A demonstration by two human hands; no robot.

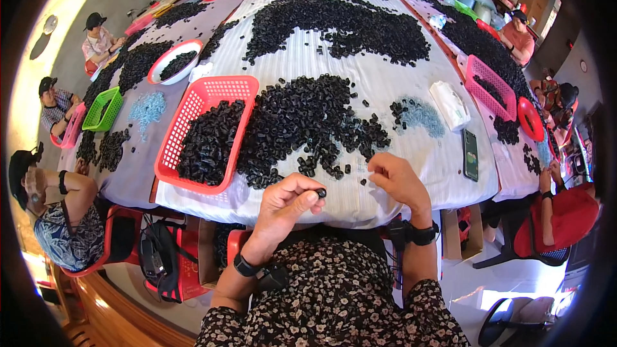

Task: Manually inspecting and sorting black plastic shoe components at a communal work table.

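Between the thumb and fingers of my left hand (288, 204) is a small black ring-shaped piece (321, 193), held above the near part of the cloth. My right hand (397, 178) is a little to the right, its fingers bent and drawn together. Whatever its fingertips pinch, if anything, is too small to make out. A wide heap of similar black pieces (302, 115) spreads just beyond both hands. To its left, a red plastic basket (250, 90) is partly filled with the same pieces. Small clear-blue bits (425, 117) lie scattered beyond my right hand.
A white packet (449, 105) and a dark phone (470, 154) lie on the right of the cloth-covered table (360, 72). Another large black heap (334, 22) covers its far part. Several people sit around, with a green basket (103, 109) on the left and a pink basket (490, 88) on the right.
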